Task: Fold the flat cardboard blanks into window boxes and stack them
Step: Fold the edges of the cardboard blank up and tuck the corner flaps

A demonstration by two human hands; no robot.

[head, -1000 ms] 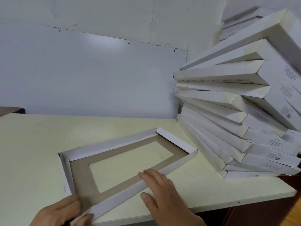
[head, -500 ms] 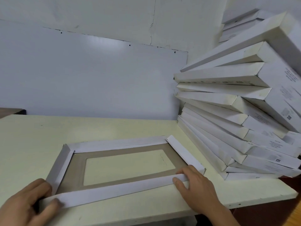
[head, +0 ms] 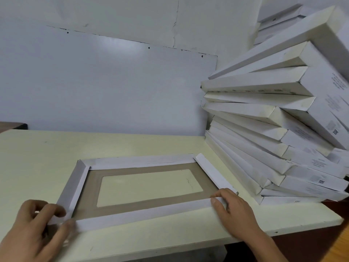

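A cardboard window box blank lies on the cream table, brown inside up, with a rectangular window in its middle and white side flaps partly raised all round. My left hand pinches the near left corner, where the left flap meets the near flap. My right hand pinches the near right corner, fingers curled over the end of the near flap. A leaning stack of folded white boxes stands at the right of the table, against the wall.
A white board leans on the wall behind the table. The table's near edge and right corner are close to the stack. Bare tabletop lies to the left and behind the blank. A dark brown surface shows at far left.
The blank has turned from slanted to square with the table edge. My hands slid apart along the near flap to its two corners, and the flaps stand more raised.
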